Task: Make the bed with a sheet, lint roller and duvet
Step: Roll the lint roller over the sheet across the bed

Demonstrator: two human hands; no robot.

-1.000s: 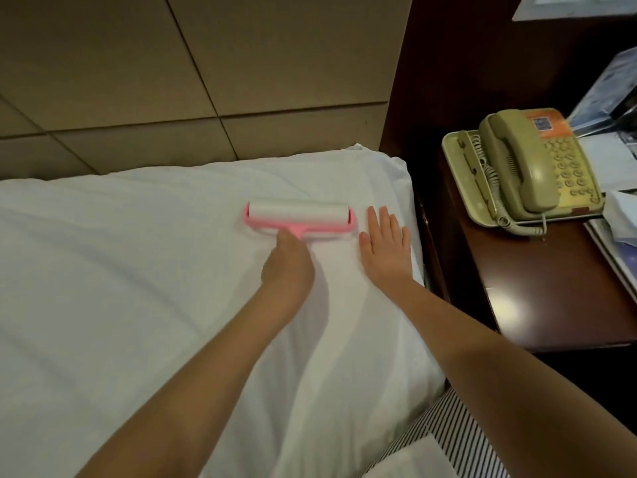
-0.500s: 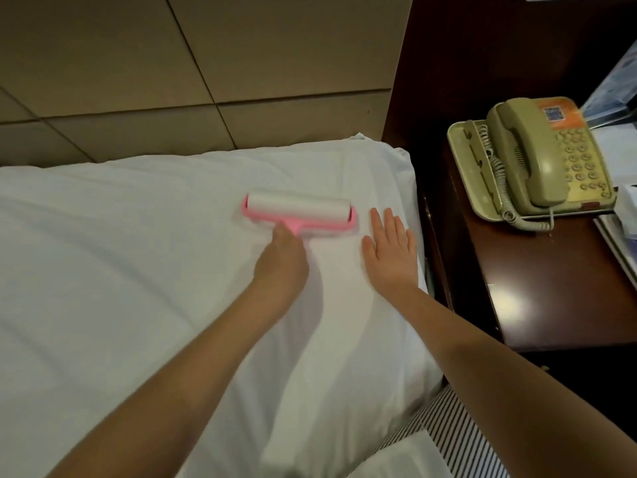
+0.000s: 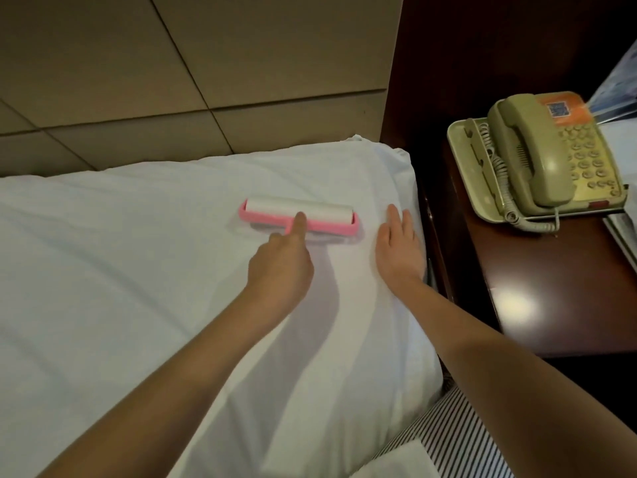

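A pink lint roller point(image 3: 331, 215) with a white roll lies on the white sheet point(image 3: 120, 270) near the bed's far right corner. My left hand point(image 3: 281, 262) grips its handle, with the index finger stretched along the pink frame. My right hand point(image 3: 400, 248) lies flat on the sheet just right of the roller, fingers straight and together, close to the mattress edge. The handle itself is hidden under my left hand.
A dark wooden nightstand point(image 3: 551, 288) stands right of the bed with a beige corded telephone point(image 3: 544, 160) and some papers point(image 3: 624, 232) on it. A padded beige headboard wall point(image 3: 172, 63) rises behind the bed. Striped fabric point(image 3: 458, 429) shows at the bottom right.
The roller has stayed near the same spot on the sheet. My left index finger now reaches onto the pink frame. My right hand has kept flat beside it.
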